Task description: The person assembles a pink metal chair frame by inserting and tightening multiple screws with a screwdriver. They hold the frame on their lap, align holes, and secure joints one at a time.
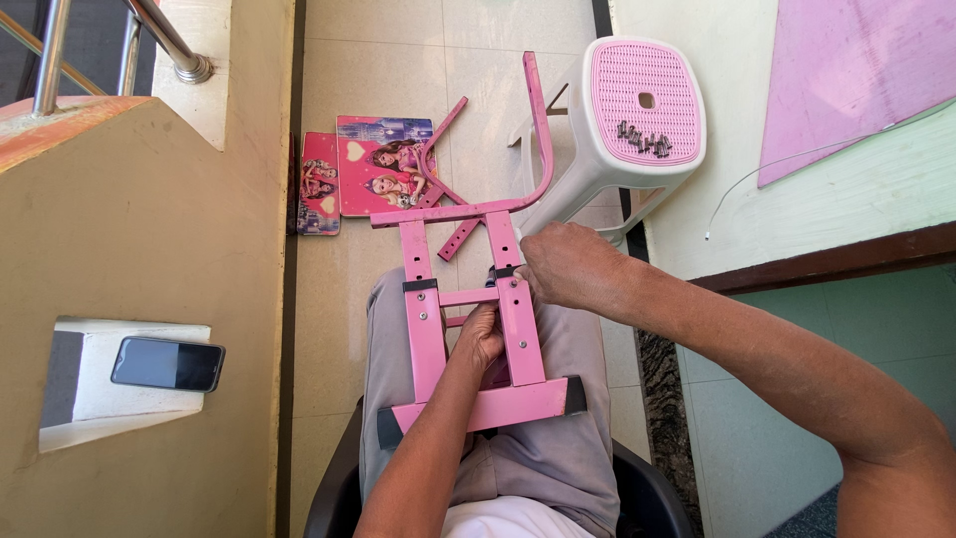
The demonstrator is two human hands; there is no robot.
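A pink metal frame [426, 329] with two upright bars, cross bars and a curved tube lies across my lap. My left hand [480, 337] reaches between the two bars and grips the short cross bar from below. My right hand [570, 267] is closed on the right bar near its black band, fingers pinched at the bar's upper part. Whether it holds a small part is hidden by the fingers.
A white and pink plastic stool [637, 110] with several small dark screws [642, 139] on top stands ahead. Pink picture panels [363, 169] lie on the tiled floor. A phone [167, 364] rests on a ledge at left. A pink board [846, 70] lies at right.
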